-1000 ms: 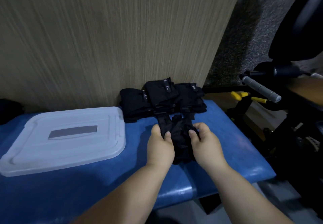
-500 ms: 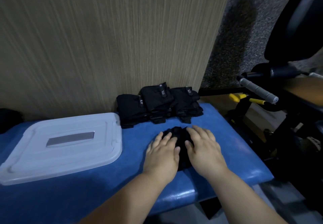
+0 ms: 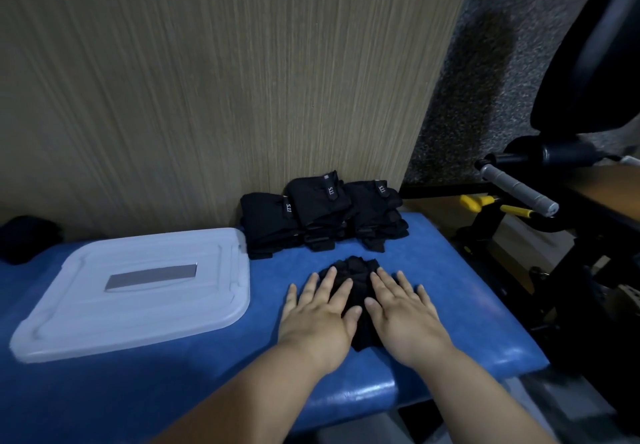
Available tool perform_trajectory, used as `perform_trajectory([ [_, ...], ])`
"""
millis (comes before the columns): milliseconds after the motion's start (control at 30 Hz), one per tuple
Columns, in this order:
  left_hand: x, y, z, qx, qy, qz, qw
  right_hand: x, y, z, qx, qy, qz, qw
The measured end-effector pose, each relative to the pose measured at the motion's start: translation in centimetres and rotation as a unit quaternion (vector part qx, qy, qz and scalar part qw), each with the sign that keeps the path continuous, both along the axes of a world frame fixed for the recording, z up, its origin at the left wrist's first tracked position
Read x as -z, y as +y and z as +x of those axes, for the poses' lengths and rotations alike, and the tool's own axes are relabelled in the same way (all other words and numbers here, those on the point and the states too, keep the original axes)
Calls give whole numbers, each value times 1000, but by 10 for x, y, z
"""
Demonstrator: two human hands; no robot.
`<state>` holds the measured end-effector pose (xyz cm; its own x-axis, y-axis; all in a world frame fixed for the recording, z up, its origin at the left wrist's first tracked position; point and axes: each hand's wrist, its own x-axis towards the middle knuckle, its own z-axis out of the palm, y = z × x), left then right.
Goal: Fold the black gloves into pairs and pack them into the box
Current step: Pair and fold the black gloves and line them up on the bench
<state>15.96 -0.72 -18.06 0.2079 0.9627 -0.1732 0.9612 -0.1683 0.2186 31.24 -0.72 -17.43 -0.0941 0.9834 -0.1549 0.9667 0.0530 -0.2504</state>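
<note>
Both hands flat on black gloves point(image 3: 354, 270) on the blue bench point(image 3: 460, 291).

Left hand point(image 3: 320, 315) and right hand point(image 3: 401, 315) lie side by side with fingers straight and spread, pressing the gloves down; neither grips anything. Stack of folded gloves point(image 3: 322, 215) sits at 12 o'clock from the hands, against the wood panel point(image 3: 207, 79). White box point(image 3: 138, 319), lid on, lies at 9 o'clock, its far corner just beside the stack.
</note>
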Motion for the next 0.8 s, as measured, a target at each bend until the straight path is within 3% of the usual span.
perform_trajectory([
  [267,-5,-6,-13,-13,-58,18,998,-5,0,-2,10,4,11,1000],
  [400,-13,-14,-33,-30,-120,43,991,-16,-3,-9,22,32,72,997],
  [533,-21,-22,-64,-42,-102,111,988,-22,-8,-31,-7,63,163,985],
  [800,-31,-42,-159,-160,-56,137,976,-20,-23,-121,-113,121,203,965],
])
